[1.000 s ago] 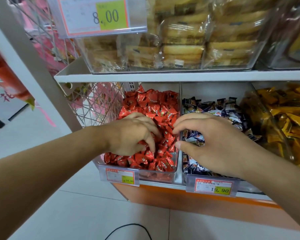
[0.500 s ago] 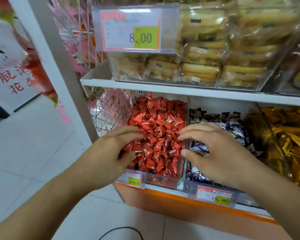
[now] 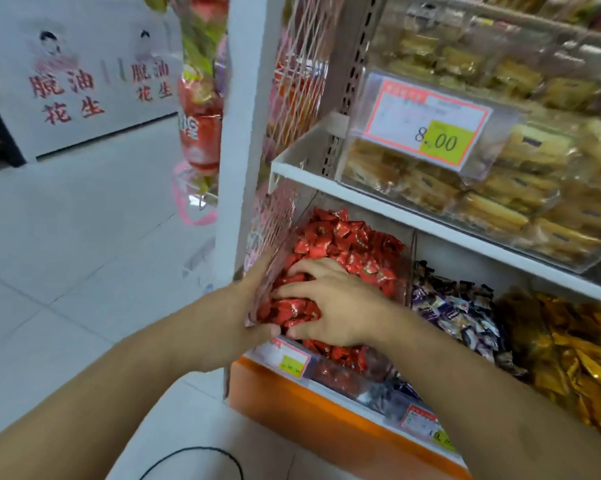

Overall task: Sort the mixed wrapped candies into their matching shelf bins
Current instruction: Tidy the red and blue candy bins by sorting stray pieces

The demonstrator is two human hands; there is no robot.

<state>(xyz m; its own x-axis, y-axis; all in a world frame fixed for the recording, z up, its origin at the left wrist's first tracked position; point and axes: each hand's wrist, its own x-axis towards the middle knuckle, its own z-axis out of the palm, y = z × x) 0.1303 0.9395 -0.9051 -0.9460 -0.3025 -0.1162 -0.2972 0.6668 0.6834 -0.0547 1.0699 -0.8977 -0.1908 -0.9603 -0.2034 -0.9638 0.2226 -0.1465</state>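
A clear bin (image 3: 344,377) on the lower shelf is heaped with red wrapped candies (image 3: 347,240). My right hand (image 3: 333,306) lies on top of the red heap with its fingers spread, the tips sunk a little among the wrappers. Outside the bin, my left hand (image 3: 247,306) lies flat against its clear left wall, the thumb at the front lower corner. To the right is a bin of dark blue and purple candies (image 3: 458,313), then gold-wrapped candies (image 3: 576,348). I cannot tell whether either hand covers a stray candy.
The upper shelf (image 3: 312,178) holds clear boxes of wrapped cakes (image 3: 499,202) behind an 8.00 price tag (image 3: 430,126). A white upright post (image 3: 240,133) and wire mesh stand left of the bins, with red hanging packs (image 3: 198,126) beyond. A black cable (image 3: 195,455) lies on the tiled floor.
My right hand moved left from the blue candy bin onto the red candies. My left hand went from the red heap to the bin's outer left wall. The view swung left.
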